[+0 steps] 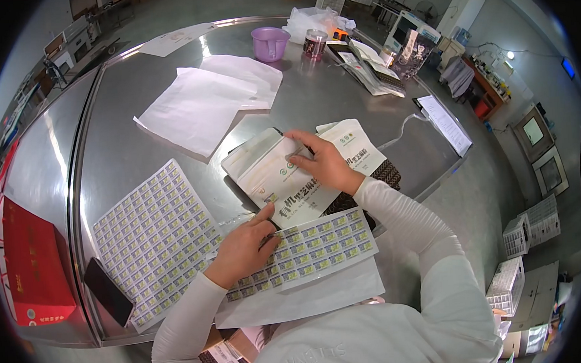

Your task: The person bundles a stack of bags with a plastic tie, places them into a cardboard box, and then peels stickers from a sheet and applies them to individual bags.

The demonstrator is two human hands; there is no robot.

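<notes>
In the head view a white printed pouch (pixel 290 181) lies on a stack at the middle of the metal table. My right hand (pixel 323 161) rests on its upper part, thumb and fingers apart. My left hand (pixel 246 246) is at the pouch's lower left edge, its index finger on the pouch by a small sticker (pixel 270 199). Under that hand lies a partly used sticker sheet (pixel 320 245) on white backing. A fuller sticker sheet (pixel 155 241) is to the left. Another printed pouch (pixel 354 145) with a dark patterned end lies right of my right hand.
White paper sheets (pixel 201 104) lie farther back. Beyond them stand a purple cup (pixel 270 43) and a jar (pixel 315 43). Stacked pouches (pixel 370 69) and a clipboard (pixel 444 126) are at the right. A phone (pixel 108 291) and a red bag (pixel 37 260) are at the left.
</notes>
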